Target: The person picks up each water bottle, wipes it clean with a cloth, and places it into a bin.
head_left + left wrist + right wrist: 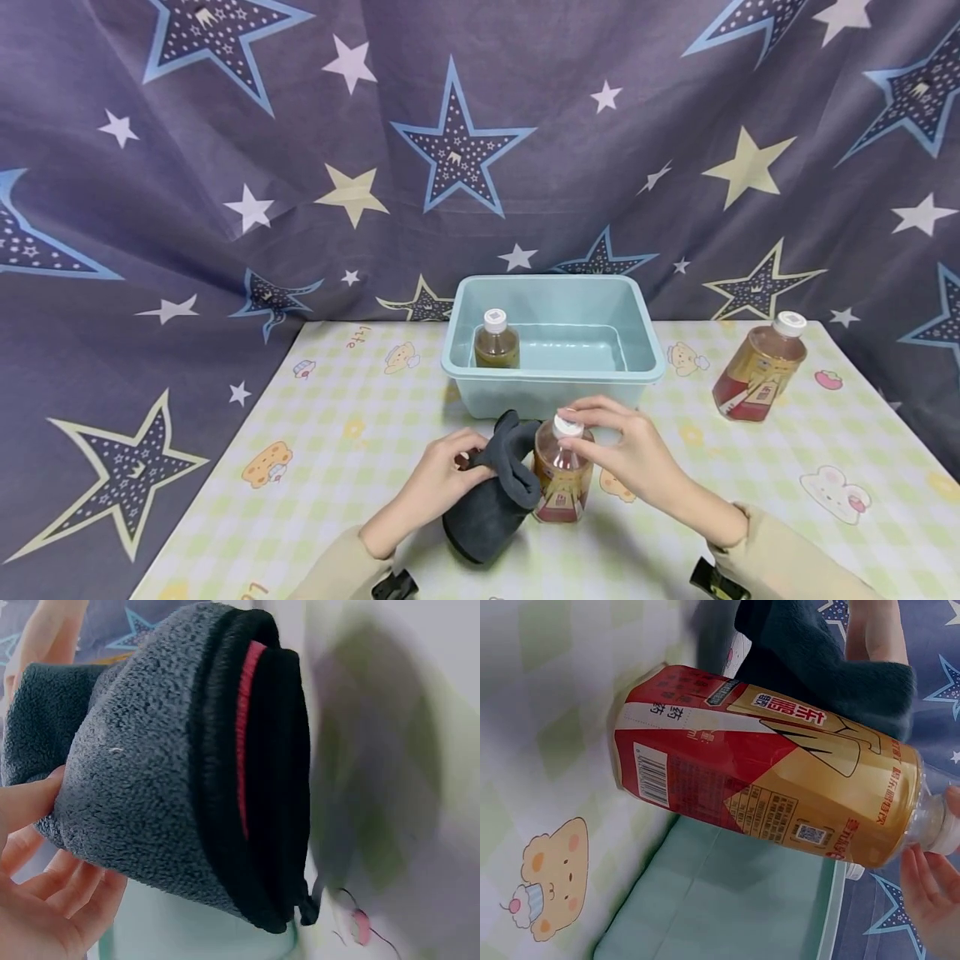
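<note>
My left hand [447, 473] grips a dark grey fleece pouch-like piece [487, 508] near its folded upper end. In the left wrist view the fleece [142, 750] shows a black rim with a red strip inside and a small dark cord end. By its white cap, my right hand [626, 442] pinches a drink bottle [561, 483] with a red and gold label, just right of the fleece. The right wrist view shows the bottle's label [742, 765] facing the camera; whether its base touches the table cannot be told.
Behind the hands stands a light blue plastic bin [555, 387] with a white-capped bottle [497, 346] inside at the left. Another red and gold bottle [761, 367] stands at the right on the checked tablecloth [337, 467]. A star-patterned curtain [300, 150] hangs at the back.
</note>
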`<state>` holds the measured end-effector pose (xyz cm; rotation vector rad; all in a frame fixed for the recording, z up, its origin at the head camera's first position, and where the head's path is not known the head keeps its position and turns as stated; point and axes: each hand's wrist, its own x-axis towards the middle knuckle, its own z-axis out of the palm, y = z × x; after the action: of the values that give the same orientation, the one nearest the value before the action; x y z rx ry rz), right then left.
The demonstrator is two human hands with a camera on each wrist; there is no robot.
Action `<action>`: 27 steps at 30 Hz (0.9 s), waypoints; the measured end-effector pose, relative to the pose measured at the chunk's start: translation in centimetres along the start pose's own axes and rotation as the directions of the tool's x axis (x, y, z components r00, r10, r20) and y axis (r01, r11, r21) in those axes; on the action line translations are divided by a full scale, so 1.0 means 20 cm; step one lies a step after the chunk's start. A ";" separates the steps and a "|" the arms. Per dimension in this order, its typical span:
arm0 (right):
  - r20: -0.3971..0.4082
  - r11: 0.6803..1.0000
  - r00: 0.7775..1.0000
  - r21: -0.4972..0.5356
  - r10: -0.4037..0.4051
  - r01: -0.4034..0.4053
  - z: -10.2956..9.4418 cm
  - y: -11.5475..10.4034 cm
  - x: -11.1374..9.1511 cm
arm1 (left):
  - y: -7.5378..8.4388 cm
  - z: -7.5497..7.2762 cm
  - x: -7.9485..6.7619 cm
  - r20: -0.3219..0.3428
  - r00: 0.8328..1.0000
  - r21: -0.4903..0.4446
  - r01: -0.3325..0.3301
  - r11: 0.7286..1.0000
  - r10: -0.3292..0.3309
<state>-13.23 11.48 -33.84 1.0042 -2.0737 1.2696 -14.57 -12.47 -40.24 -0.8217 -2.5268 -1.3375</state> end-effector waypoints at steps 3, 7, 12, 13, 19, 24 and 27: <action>-0.007 1.000 1.000 -0.008 0.002 -0.002 0.02 0.05 -0.02 | 0.02 0.01 0.01 -0.020 1.000 -0.008 -0.013 1.000 0.012; -0.001 1.000 1.000 -0.009 0.003 -0.003 0.04 0.13 -0.05 | 0.04 0.01 0.03 -0.040 0.999 -0.003 -0.024 1.000 0.024; 0.010 1.000 1.000 -0.019 0.010 -0.009 0.04 0.14 -0.07 | 0.07 0.02 0.04 -0.053 0.998 0.005 -0.046 0.999 0.046; 0.011 1.000 1.000 -0.022 0.008 -0.007 0.04 0.14 -0.07 | 0.08 0.02 0.04 -0.054 0.997 0.004 -0.050 0.999 0.050; 0.016 0.999 1.000 -0.034 -0.010 0.011 0.04 0.14 -0.07 | 0.13 0.04 0.05 -0.043 0.995 0.045 -0.084 0.995 0.086; 0.027 0.999 0.999 -0.027 -0.023 0.024 0.04 0.14 -0.07 | 0.15 0.04 0.05 -0.028 0.992 0.107 -0.117 0.987 0.121; 0.048 1.000 0.999 -0.025 -0.006 0.008 0.03 0.13 -0.06 | 0.15 0.05 0.05 -0.019 0.989 0.152 -0.141 0.978 0.146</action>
<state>-14.62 12.13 -36.46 1.0389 -2.1149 1.2238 -13.69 -9.86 -38.24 -0.9249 -2.4560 -1.0926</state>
